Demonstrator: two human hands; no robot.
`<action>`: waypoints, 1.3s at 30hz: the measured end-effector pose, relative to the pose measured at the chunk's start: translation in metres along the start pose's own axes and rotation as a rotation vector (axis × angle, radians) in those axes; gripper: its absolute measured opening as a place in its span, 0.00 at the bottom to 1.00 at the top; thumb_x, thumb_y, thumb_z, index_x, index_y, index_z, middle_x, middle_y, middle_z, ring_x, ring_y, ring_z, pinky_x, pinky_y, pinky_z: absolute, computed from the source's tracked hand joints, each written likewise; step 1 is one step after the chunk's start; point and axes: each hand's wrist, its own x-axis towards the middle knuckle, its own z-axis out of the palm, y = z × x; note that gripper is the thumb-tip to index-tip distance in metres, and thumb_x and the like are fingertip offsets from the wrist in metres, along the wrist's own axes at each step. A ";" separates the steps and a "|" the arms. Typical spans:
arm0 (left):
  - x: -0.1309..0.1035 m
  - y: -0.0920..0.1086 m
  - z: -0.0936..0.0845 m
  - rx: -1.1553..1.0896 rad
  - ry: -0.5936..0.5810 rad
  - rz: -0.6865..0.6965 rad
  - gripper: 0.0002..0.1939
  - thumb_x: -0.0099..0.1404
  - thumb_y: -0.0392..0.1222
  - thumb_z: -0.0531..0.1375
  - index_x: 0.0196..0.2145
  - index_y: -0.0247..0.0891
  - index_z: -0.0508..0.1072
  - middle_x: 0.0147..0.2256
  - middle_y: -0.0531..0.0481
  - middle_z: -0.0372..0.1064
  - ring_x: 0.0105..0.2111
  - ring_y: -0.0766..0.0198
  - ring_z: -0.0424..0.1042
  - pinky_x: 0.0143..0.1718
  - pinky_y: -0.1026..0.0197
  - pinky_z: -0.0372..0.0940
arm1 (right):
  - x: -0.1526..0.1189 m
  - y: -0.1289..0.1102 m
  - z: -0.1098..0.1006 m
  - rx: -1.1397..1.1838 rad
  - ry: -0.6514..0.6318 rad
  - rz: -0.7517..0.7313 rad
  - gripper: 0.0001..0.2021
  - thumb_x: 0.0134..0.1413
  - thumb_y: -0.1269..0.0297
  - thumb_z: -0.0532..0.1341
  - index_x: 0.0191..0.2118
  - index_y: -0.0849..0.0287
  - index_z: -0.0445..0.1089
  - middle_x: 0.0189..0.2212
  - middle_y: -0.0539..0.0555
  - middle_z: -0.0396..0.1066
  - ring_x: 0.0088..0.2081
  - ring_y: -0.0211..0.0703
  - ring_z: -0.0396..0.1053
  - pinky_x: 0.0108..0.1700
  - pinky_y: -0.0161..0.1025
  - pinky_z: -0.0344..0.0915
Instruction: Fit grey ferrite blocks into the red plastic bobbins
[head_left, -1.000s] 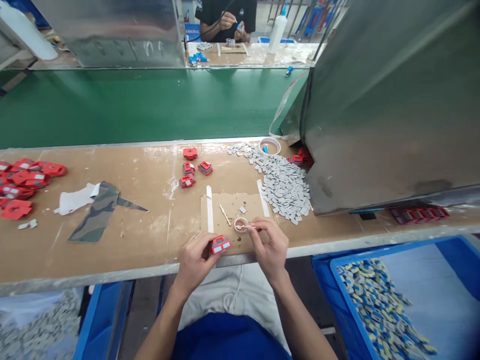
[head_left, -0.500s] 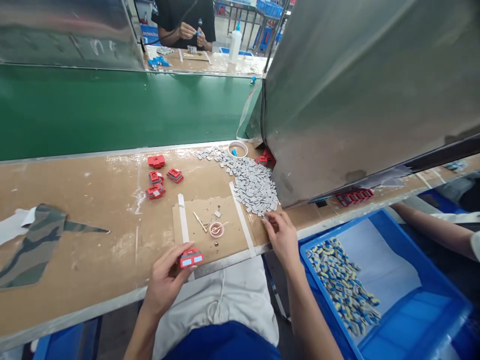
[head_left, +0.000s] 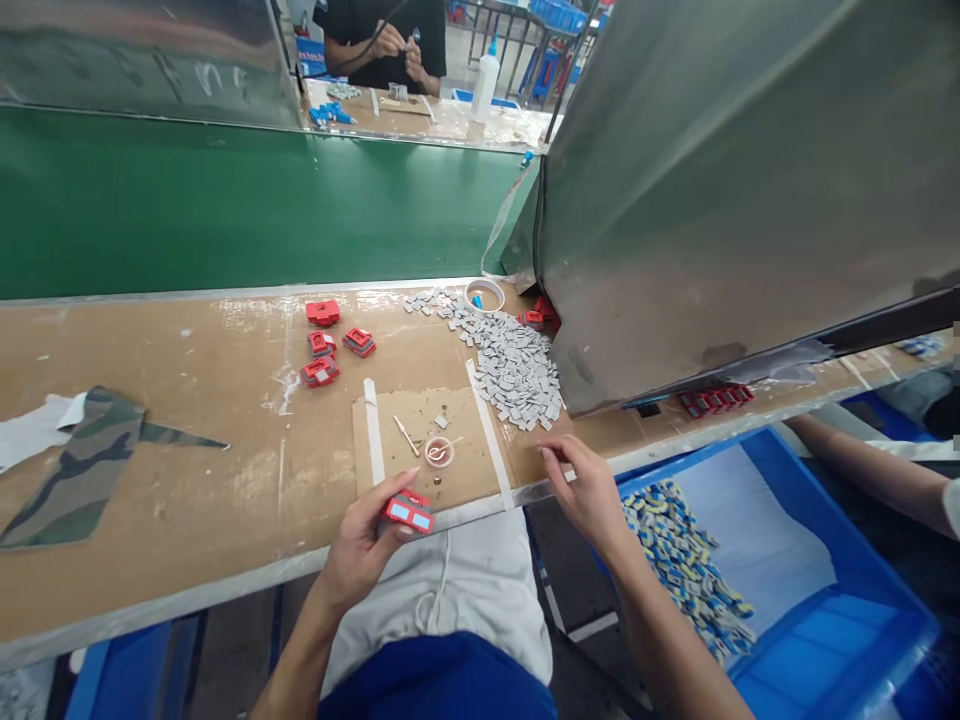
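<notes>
My left hand (head_left: 367, 545) grips a red block with two light-blue windows (head_left: 410, 512) at the bench's front edge. My right hand (head_left: 581, 485) has its thumb and forefinger pinched together, just below a heap of small grey tiles (head_left: 517, 375); whatever is between the fingertips is too small to make out. Between the hands, on a taped cardboard sheet (head_left: 465, 470), stand a small round cup (head_left: 439, 452) with a thin stick, a white stick (head_left: 406, 436) and one grey tile (head_left: 441, 422). Several red parts (head_left: 320, 371) sit farther left.
A tape roll (head_left: 484, 296) lies behind the heap. A large metal panel (head_left: 712, 220) rises at the right, above a blue bin (head_left: 847, 620) of small parts. Camouflage cloth (head_left: 97, 460) lies left. Another person works across the green belt (head_left: 225, 210); another's arm shows right.
My right hand has drawn back from the edge of the grey tile heap towards me. The red block in my left hand has tilted and shifted slightly right. The view has shifted a little.
</notes>
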 end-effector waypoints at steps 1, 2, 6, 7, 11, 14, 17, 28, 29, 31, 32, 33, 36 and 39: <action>0.000 0.000 -0.001 -0.052 -0.006 -0.030 0.22 0.68 0.49 0.66 0.57 0.42 0.76 0.41 0.45 0.82 0.38 0.60 0.80 0.43 0.62 0.73 | -0.002 -0.009 -0.003 0.062 -0.036 0.013 0.08 0.69 0.68 0.55 0.42 0.57 0.72 0.36 0.55 0.73 0.36 0.44 0.72 0.40 0.39 0.69; 0.000 -0.001 -0.001 -0.097 -0.009 -0.058 0.20 0.68 0.49 0.66 0.56 0.42 0.76 0.40 0.45 0.82 0.38 0.61 0.81 0.42 0.63 0.74 | -0.004 -0.019 -0.005 0.125 -0.078 0.024 0.08 0.69 0.68 0.56 0.43 0.57 0.73 0.36 0.54 0.72 0.37 0.43 0.72 0.40 0.38 0.68; 0.001 0.000 -0.003 -0.152 -0.033 -0.121 0.18 0.64 0.49 0.70 0.49 0.39 0.78 0.39 0.44 0.82 0.37 0.60 0.81 0.39 0.64 0.73 | -0.009 -0.057 -0.001 0.361 -0.178 0.037 0.10 0.69 0.69 0.58 0.45 0.54 0.77 0.35 0.52 0.67 0.37 0.40 0.69 0.37 0.35 0.67; 0.001 0.000 -0.004 -0.137 -0.050 -0.123 0.19 0.64 0.50 0.70 0.49 0.38 0.79 0.39 0.43 0.82 0.36 0.59 0.81 0.39 0.63 0.73 | -0.009 -0.065 0.003 0.423 -0.196 0.035 0.10 0.69 0.69 0.58 0.45 0.53 0.78 0.35 0.52 0.66 0.37 0.40 0.68 0.37 0.34 0.67; 0.003 0.002 -0.006 -0.062 -0.107 -0.083 0.24 0.64 0.55 0.69 0.52 0.38 0.81 0.39 0.41 0.82 0.37 0.56 0.80 0.42 0.58 0.73 | -0.007 -0.091 0.016 0.638 -0.295 0.065 0.12 0.68 0.68 0.60 0.51 0.50 0.78 0.37 0.53 0.68 0.39 0.40 0.70 0.39 0.35 0.70; 0.002 0.001 -0.008 -0.033 -0.107 -0.089 0.24 0.64 0.55 0.69 0.52 0.40 0.81 0.40 0.41 0.82 0.38 0.55 0.80 0.44 0.56 0.73 | -0.005 -0.105 0.024 0.752 -0.382 0.151 0.11 0.67 0.67 0.62 0.51 0.51 0.78 0.38 0.53 0.72 0.38 0.40 0.72 0.38 0.36 0.71; 0.000 -0.003 -0.007 -0.054 -0.092 -0.143 0.25 0.62 0.55 0.71 0.52 0.38 0.81 0.41 0.40 0.82 0.39 0.54 0.81 0.42 0.58 0.74 | -0.004 -0.113 0.030 0.828 -0.397 0.256 0.07 0.64 0.63 0.65 0.44 0.55 0.80 0.38 0.54 0.76 0.36 0.40 0.75 0.39 0.37 0.73; 0.004 0.000 -0.006 0.048 -0.120 -0.005 0.21 0.64 0.53 0.70 0.51 0.41 0.82 0.42 0.41 0.83 0.41 0.56 0.81 0.45 0.59 0.74 | -0.001 -0.114 0.043 0.821 -0.416 0.305 0.08 0.62 0.62 0.66 0.32 0.59 0.76 0.29 0.51 0.75 0.31 0.39 0.72 0.35 0.36 0.66; 0.005 0.001 -0.006 0.063 -0.120 0.011 0.21 0.64 0.53 0.69 0.51 0.41 0.82 0.42 0.41 0.83 0.40 0.56 0.82 0.45 0.59 0.74 | -0.002 -0.114 0.044 0.806 -0.411 0.298 0.09 0.63 0.62 0.66 0.32 0.59 0.76 0.29 0.51 0.75 0.31 0.39 0.71 0.34 0.35 0.65; 0.005 0.001 -0.005 0.091 -0.122 0.029 0.21 0.65 0.53 0.68 0.51 0.40 0.82 0.41 0.41 0.83 0.39 0.57 0.82 0.43 0.59 0.74 | -0.003 -0.113 0.044 0.769 -0.401 0.280 0.09 0.64 0.62 0.65 0.32 0.59 0.74 0.29 0.50 0.73 0.31 0.39 0.69 0.34 0.35 0.64; 0.005 0.001 -0.005 0.104 -0.126 0.036 0.21 0.65 0.52 0.68 0.51 0.40 0.81 0.40 0.41 0.83 0.38 0.57 0.82 0.42 0.59 0.75 | -0.003 -0.113 0.043 0.742 -0.400 0.264 0.09 0.64 0.63 0.65 0.32 0.59 0.73 0.29 0.50 0.72 0.31 0.38 0.68 0.33 0.34 0.63; 0.005 0.001 -0.005 0.117 -0.133 0.045 0.21 0.65 0.52 0.68 0.52 0.40 0.81 0.40 0.41 0.83 0.38 0.57 0.82 0.42 0.59 0.75 | -0.003 -0.113 0.042 0.711 -0.404 0.243 0.10 0.65 0.64 0.64 0.31 0.58 0.72 0.28 0.50 0.71 0.30 0.38 0.67 0.33 0.34 0.62; 0.005 0.000 -0.005 0.154 -0.149 0.100 0.20 0.67 0.51 0.67 0.52 0.39 0.81 0.40 0.40 0.83 0.38 0.57 0.82 0.42 0.58 0.75 | -0.001 -0.116 0.037 0.608 -0.434 0.175 0.10 0.65 0.68 0.63 0.30 0.58 0.70 0.28 0.49 0.69 0.30 0.38 0.66 0.33 0.34 0.60; 0.004 -0.001 -0.006 0.194 -0.169 0.145 0.19 0.68 0.50 0.66 0.53 0.39 0.80 0.42 0.39 0.83 0.40 0.56 0.82 0.42 0.58 0.75 | -0.001 -0.121 0.033 0.472 -0.450 0.090 0.11 0.67 0.71 0.60 0.30 0.57 0.68 0.29 0.49 0.67 0.30 0.39 0.66 0.33 0.35 0.59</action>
